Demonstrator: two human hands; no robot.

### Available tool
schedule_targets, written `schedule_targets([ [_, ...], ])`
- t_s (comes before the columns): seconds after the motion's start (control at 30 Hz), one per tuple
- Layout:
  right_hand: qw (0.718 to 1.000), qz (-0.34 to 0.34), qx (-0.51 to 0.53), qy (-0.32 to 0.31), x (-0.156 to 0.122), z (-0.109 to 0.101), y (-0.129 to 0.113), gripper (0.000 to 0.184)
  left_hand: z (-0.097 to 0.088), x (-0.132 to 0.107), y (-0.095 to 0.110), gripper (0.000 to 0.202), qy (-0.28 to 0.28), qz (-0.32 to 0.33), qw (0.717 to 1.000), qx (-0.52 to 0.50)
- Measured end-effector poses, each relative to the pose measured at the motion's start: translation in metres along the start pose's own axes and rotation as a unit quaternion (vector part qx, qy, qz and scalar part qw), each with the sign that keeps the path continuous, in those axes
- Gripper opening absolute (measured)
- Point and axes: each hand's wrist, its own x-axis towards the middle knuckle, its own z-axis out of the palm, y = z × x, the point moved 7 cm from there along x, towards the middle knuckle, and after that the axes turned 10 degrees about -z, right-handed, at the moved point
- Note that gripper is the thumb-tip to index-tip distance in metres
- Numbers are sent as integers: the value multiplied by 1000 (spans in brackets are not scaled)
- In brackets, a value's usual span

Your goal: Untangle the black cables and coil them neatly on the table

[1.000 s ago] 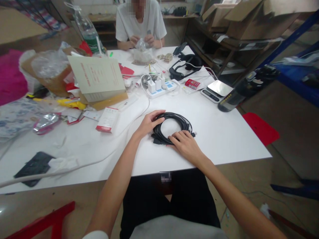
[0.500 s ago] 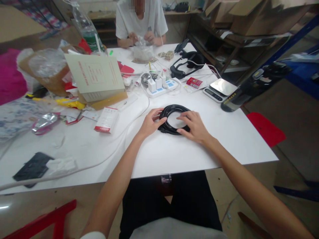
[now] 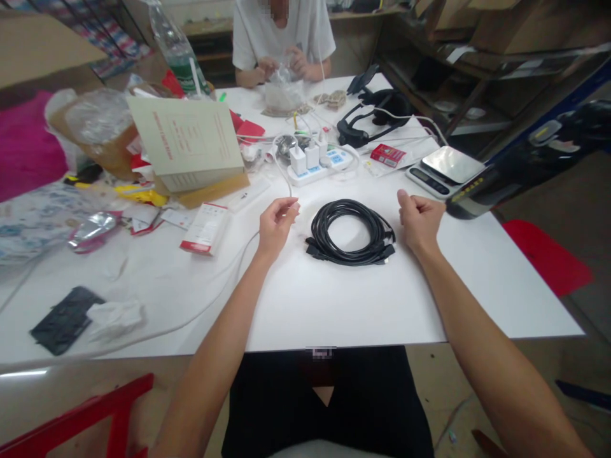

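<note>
A coil of black cable lies flat on the white table in front of me. My left hand hovers just left of the coil, fingers loosely curled, with nothing visibly in it. A thin white cable runs under that hand. My right hand is just right of the coil, curled into a loose fist and holding nothing. Neither hand touches the black cable.
Behind the coil stand a white power strip with chargers, a kitchen scale, a black headset and a beige booklet. A red-and-white box lies left. A dark bottle sits right. Another person works opposite.
Both hands have let go of the black coil and drawn apart to its left and right. The coil now lies free on the table.
</note>
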Motion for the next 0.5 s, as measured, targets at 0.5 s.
schedule_targets([
  [0.5, 997, -49, -63, -2, -12, 0, -31, 70, -14, -4, 2, 29, 51, 43, 998, -8],
])
